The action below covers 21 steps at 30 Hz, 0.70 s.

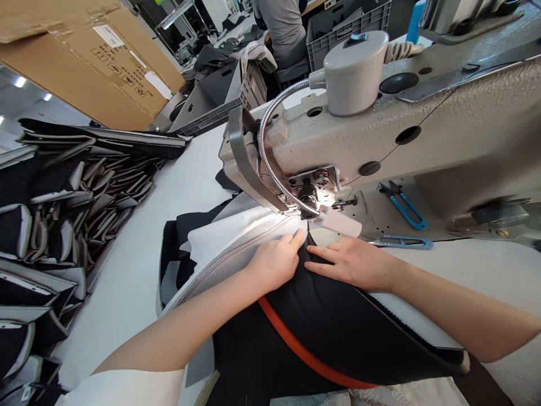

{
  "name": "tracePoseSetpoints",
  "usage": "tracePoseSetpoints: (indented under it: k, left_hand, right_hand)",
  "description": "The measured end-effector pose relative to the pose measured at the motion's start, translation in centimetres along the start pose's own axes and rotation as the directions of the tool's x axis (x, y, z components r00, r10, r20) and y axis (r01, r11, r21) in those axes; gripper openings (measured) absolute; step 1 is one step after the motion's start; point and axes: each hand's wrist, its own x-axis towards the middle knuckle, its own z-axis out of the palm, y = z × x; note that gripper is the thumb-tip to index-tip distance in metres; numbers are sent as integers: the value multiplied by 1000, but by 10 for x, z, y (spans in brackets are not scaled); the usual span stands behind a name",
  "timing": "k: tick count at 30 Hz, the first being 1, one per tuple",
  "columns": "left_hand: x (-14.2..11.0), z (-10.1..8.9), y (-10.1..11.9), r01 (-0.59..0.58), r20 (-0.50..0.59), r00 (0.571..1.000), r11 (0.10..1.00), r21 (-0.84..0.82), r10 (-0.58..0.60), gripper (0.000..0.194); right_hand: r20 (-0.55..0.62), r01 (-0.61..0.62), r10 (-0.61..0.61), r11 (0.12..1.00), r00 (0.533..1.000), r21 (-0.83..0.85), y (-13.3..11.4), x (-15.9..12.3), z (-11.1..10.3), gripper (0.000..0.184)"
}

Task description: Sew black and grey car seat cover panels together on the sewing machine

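My left hand (276,262) lies on the light grey mesh fabric (236,251), fingers curled and pressed on it just in front of the sewing machine's needle area (308,197). My right hand (350,262) rests on the black fabric (338,316), its fingers stretched out towards the seam. The two fabrics meet between my hands and run under the presser foot, which the lamp head (340,221) partly hides. An orange strip (296,344) curves across the black fabric below my hands. White lining (230,231) shows beside the mesh.
Two blue thread snips, one upper (408,208) and one lower (406,242), lie right of the needle. Stacks of black and grey padded pieces (84,186) fill the left side. A cardboard box (97,62), grey crates (224,96) and a seated person (283,28) are behind.
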Motion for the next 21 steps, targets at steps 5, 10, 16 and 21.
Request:
tracePoseSetpoints:
  k: [5, 10, 16, 21]
  left_hand:
    - [6, -5, -13, -28, 45, 998, 996, -88, 33, 53]
    - [13, -7, -5, 0, -8, 1000, 1000, -14, 0, 44]
    - [29, 2, -2, -16, -130, 991, 998, 67, 25, 34]
    - [33, 8, 2, -56, -184, 979, 986, 154, 84, 34]
  right_hand:
    - [-27, -28, 29, 999, 999, 44, -1, 2, 0, 45]
    - [-48, -106, 107, 994, 993, 28, 6, 2, -3, 45]
    - [-140, -158, 163, 986, 977, 45, 15, 3, -1, 37]
    - [-151, -157, 165, 986, 975, 65, 17, 8, -5, 39]
